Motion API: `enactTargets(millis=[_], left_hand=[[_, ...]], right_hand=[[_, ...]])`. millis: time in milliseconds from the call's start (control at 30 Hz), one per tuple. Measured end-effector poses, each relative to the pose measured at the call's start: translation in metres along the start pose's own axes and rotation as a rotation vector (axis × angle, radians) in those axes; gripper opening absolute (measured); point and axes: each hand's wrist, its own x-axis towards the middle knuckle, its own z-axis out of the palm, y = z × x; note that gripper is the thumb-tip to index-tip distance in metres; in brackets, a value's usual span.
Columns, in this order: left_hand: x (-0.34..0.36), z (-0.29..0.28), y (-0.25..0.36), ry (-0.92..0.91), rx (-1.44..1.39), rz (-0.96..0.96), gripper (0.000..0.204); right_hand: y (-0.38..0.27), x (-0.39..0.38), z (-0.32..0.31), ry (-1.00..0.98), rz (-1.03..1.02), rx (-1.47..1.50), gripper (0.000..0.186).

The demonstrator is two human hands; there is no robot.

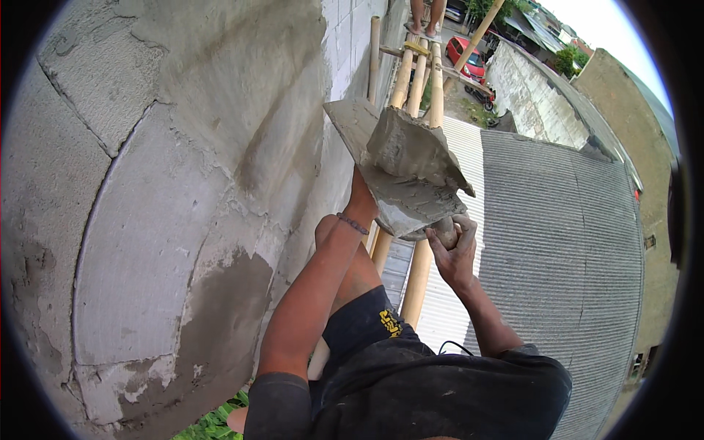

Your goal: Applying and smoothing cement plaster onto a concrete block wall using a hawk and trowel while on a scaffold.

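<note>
A flat board (345, 121) and a grey metal trowel blade (403, 216) are tilted together in front of me, heaped with wet mortar (411, 150). My left hand (361, 192) reaches up beneath the board, its fingers hidden behind it. My right hand (451, 249) is closed round a rounded, mortar-coated grey handle at the blade's lower right. Close on my left is a block wall (147, 235), partly coated with smooth grey render and damp patches.
Bamboo scaffold poles (418, 271) run beneath me and ahead, where another person's bare feet (424, 28) stand. Below on the right are corrugated roofs (550, 242). A red car (462, 55), a motorbike and a tan wall (616, 95) lie beyond.
</note>
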Motion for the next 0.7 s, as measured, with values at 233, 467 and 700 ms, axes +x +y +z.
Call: enactTargets(millis=[233, 467, 700], left_hand=[[0.004, 0.000, -0.005, 0.074, 0.138, 0.016, 0.046], [0.020, -0.050, -0.021, -0.072, -0.099, -0.116, 0.050], [0.023, -0.024, -0.023, 0.014, -0.160, -0.216, 0.040]], right_hand=[[0.042, -0.022, 0.023, 0.124, -0.228, -0.201, 0.048], [0.066, -0.035, 0.028, 0.115, -0.342, -0.147, 0.056], [0.078, -0.037, 0.015, 0.112, -0.333, -0.210, 0.057]])
